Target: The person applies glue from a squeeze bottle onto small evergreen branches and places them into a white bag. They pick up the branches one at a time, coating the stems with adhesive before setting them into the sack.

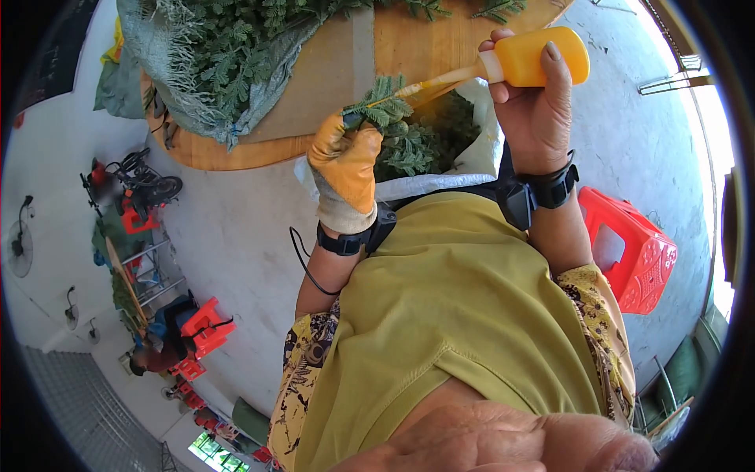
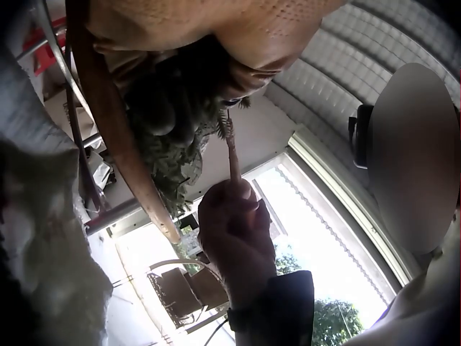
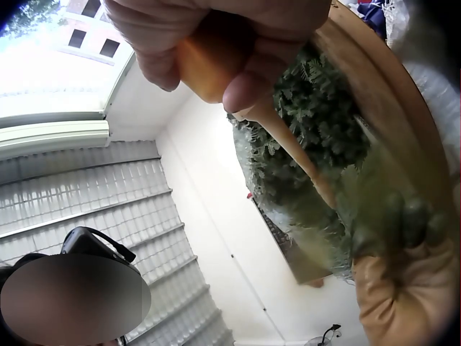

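A rounded wooden tabletop [image 1: 425, 35] with a brown board [image 1: 330, 71] on it lies before me, bearing a grey-green woven sack [image 1: 151, 39] full of fir branches [image 1: 220, 67]. The room has a pale floor [image 1: 236, 228], a motorbike [image 1: 145, 177] and a wall fan [image 1: 21, 244] to the left, and a red plastic stool [image 1: 653, 267] to the right.

My left grip [image 1: 344, 169], in an orange-coated glove, is closed to a pinch around a fir sprig [image 1: 383, 112], held above an open white sack [image 1: 429, 186] with more fir inside. My bare right grip [image 1: 535, 106] is wrapped around a yellow squeeze bottle [image 1: 523, 59], its long nozzle [image 1: 448, 79] pointing left with the tip at the sprig; I cannot tell whether they touch.

The head view shows most of the bottle; the left wrist view hides it behind my fingers, leaving the nozzle. That view adds a tree [image 2: 335, 321] outdoors, while the right wrist view adds a ribbed ceiling [image 3: 86, 187] and an outside building [image 3: 94, 32].

The tabletop's curved near edge runs just beyond my left grip. The white sack's rim lies below both grips. Floor stretches right of the bottle, with the stool well apart from it.
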A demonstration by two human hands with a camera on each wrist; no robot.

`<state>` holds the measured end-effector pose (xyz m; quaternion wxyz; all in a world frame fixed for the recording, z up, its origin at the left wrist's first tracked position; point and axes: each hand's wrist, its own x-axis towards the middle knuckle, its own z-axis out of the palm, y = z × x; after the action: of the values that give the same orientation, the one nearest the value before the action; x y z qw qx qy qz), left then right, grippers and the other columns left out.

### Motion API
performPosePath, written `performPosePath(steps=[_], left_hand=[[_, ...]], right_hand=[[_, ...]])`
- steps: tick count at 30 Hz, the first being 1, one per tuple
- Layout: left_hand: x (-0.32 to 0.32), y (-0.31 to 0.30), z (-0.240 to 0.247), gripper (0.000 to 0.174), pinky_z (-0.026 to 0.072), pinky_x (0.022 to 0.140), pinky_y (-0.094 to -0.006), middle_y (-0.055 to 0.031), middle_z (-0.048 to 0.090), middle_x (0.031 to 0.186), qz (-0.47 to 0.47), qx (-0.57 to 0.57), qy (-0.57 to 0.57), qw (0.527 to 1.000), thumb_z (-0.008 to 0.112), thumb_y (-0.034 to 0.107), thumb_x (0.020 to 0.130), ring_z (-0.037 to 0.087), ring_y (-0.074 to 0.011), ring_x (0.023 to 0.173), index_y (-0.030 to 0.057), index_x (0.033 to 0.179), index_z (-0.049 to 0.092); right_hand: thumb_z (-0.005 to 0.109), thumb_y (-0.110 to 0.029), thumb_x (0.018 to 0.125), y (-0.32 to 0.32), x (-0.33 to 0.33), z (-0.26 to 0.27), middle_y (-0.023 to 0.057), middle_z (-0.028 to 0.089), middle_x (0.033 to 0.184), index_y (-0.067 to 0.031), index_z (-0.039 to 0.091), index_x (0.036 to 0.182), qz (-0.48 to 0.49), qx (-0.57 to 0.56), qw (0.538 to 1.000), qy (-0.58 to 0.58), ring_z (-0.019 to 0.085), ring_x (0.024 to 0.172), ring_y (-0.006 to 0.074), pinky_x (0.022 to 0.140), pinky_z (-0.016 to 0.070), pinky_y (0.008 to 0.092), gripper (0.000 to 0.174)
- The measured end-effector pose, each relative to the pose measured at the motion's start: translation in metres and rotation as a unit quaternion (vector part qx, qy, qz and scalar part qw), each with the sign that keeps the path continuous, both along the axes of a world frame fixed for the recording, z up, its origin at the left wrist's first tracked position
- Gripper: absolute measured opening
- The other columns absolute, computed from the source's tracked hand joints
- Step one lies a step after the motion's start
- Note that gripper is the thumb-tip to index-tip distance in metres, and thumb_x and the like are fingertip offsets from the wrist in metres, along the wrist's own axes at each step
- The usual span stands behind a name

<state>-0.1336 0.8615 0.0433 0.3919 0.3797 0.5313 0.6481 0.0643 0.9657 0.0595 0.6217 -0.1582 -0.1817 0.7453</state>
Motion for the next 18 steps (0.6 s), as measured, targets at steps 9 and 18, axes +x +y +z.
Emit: performPosePath(steps=[9,18], left_hand=[[-0.015,-0.003,-0.021,0.019,0.0557,0.083,-0.0393,-0.014,0.066,0.095,-0.011,0.036,-0.068,0.997,0.048,-0.006,0.081,0.065,-0.0237,0.086,-0.0037,0.096,0.06],[-0.017,-0.004,-0.026,0.019,0.0563,0.081,-0.0469,-0.0099,0.066,0.096,-0.044,0.076,-0.16,0.983,0.057,0.0,0.085,0.066,-0.0282,0.091,0.0041,0.102,0.063]], right_hand=[[0.057,-0.026,0.094,0.001,0.001,-0.005,0.016,0.064,0.107,0.0044,0.056,0.111,-0.009,0.002,1.0,-0.022,0.064,0.096,0.0266,0.054,0.0522,0.0265,0.035],[0.056,-0.026,0.094,0.0,0.002,-0.007,0.0159,0.064,0.106,0.0037,0.054,0.114,-0.01,0.002,0.999,-0.032,0.064,0.096,0.0269,0.054,0.0522,0.0269,0.035]])
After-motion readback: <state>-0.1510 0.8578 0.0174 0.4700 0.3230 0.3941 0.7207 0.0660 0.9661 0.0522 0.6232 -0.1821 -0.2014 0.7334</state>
